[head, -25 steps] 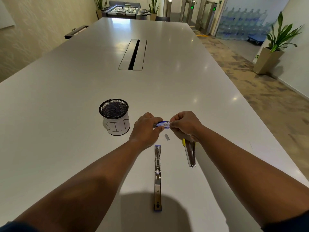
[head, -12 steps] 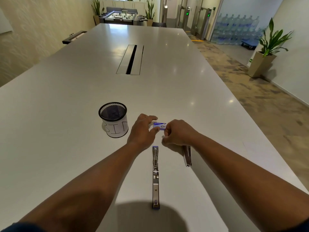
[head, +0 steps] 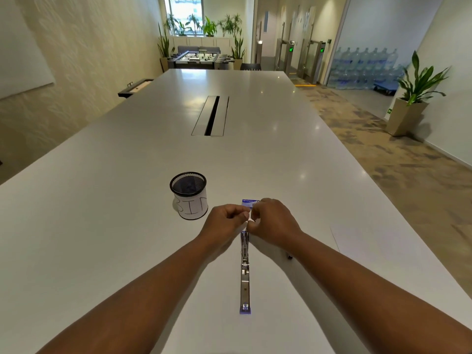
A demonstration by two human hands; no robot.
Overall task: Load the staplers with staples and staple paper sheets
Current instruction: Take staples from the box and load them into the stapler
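My left hand [head: 223, 222] and my right hand [head: 274, 222] meet fingertip to fingertip just above the front end of a metal stapler [head: 244, 273]. The stapler lies opened out flat, pointing away from me. Both hands pinch a small pale piece between them, apparently a strip of staples. A blue and white staple box [head: 249, 202] shows just beyond the fingers, touching my right hand. A second stapler is hidden under my right forearm except for a dark tip [head: 289, 257]. The faint edge of a white paper sheet [head: 357, 244] lies to the right.
A black mesh cup wrapped in paper marked "BIN" [head: 190, 200] stands left of my hands. The long white table [head: 127, 187] has a cable slot [head: 211, 116] in its middle. Its right edge drops to carpeted floor, where a potted plant [head: 411, 103] stands.
My hands have drawn closer together over the open stapler's front end. The staple box they held between them now shows beyond the fingers. The loose staple strip no longer lies on the table.
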